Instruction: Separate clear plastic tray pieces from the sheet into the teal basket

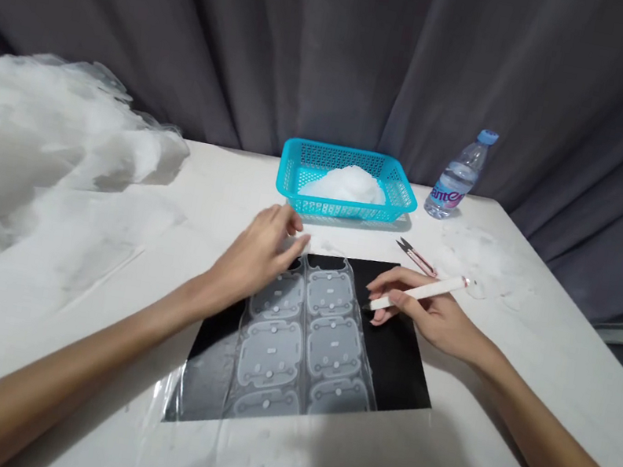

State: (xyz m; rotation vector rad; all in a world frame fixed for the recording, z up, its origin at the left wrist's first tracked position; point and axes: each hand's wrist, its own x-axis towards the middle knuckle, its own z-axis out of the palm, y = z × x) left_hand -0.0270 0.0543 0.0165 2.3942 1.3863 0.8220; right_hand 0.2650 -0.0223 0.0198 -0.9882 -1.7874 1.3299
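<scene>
My right hand (433, 314) is closed around a white pen (426, 293), its dark tip pointing down and left over a black sheet (400, 368). On that sheet lies a clear plastic film with rows of pale grey rounded-rectangle pieces (271, 350). My left hand (265, 246) hovers or rests at the film's far left corner, thumb and curled fingers apart. Whitish film scraps (330, 247) show just beside its thumb; whether it touches them I cannot tell.
A blue basket (345, 209) holding a white heap stands at the back. Right of it are a water bottle (456, 182) and thread snips (418, 258). Crumpled translucent film (42, 164) piles up on the left of the white table (492, 439). Loose clear scraps (480, 258) lie at right.
</scene>
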